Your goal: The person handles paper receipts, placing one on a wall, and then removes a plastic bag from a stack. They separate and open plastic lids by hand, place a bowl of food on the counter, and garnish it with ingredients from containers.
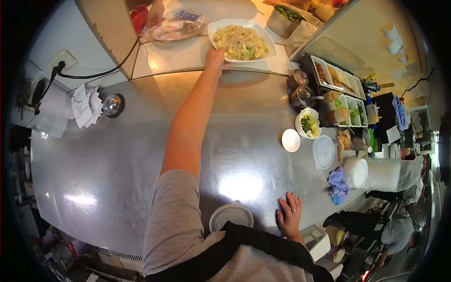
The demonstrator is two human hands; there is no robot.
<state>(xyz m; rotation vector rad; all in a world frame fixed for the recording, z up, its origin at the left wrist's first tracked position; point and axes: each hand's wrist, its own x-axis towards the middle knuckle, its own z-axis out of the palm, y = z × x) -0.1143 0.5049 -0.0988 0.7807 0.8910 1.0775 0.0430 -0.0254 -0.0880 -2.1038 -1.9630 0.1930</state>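
My left arm reaches far forward over the metal counter. At its end my left hand (217, 62) grips the near left rim of a white square plate (269, 55). Fried rice (240, 41) with bits of egg and green fills this plate, which is at the white tiled pass ledge. My right hand (290, 214), with a ring on one finger, rests on the steel near the front edge, fingers spread and holding nothing. A clear round lid (231, 217) lies close to my body, partly covered by my apron strap.
Another person's hand (155, 14) is beside a plastic-wrapped silver platter (174, 29) on the ledge. A call bell (113, 105) and paper slips (85, 106) sit left. Along the right stand a small white bowl (291, 140), a greens bowl (308, 123) and topping trays (347, 110).
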